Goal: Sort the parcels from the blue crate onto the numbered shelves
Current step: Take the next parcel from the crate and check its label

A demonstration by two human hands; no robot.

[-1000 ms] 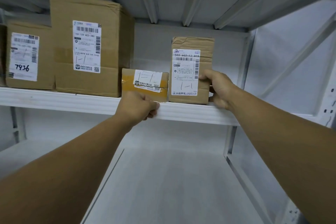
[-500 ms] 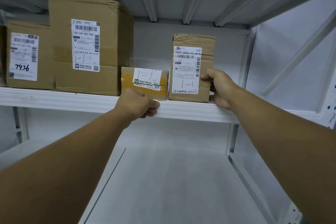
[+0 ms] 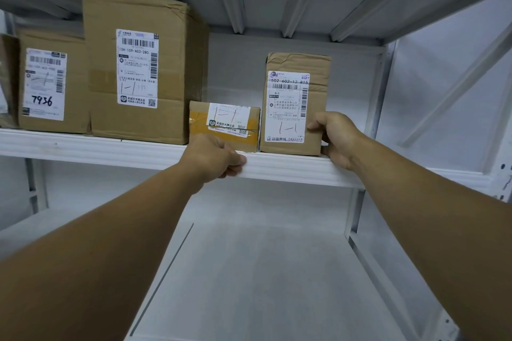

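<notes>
An upright brown parcel [image 3: 296, 102] with a white label marked "1-1" stands on the white shelf [image 3: 110, 147]. My right hand [image 3: 335, 138] grips its lower right edge, thumb on the front face. A small flat parcel [image 3: 224, 124] with yellow tape and a "1-1" label lies just left of it. My left hand [image 3: 213, 158] sits in front of the small parcel with fingers curled at the shelf's front lip; whether it touches the parcel is unclear. The blue crate is out of view.
A large box [image 3: 138, 69] marked "1-1" and a medium box [image 3: 50, 83] marked "7936" stand further left on the same shelf. Bare shelf lies right of the upright parcel up to a white post [image 3: 379, 91]. A lower shelf [image 3: 249, 271] spreads below my arms.
My left hand has slid down from the small parcel's front to the shelf lip. My right hand stays on the upright parcel, which has barely shifted.
</notes>
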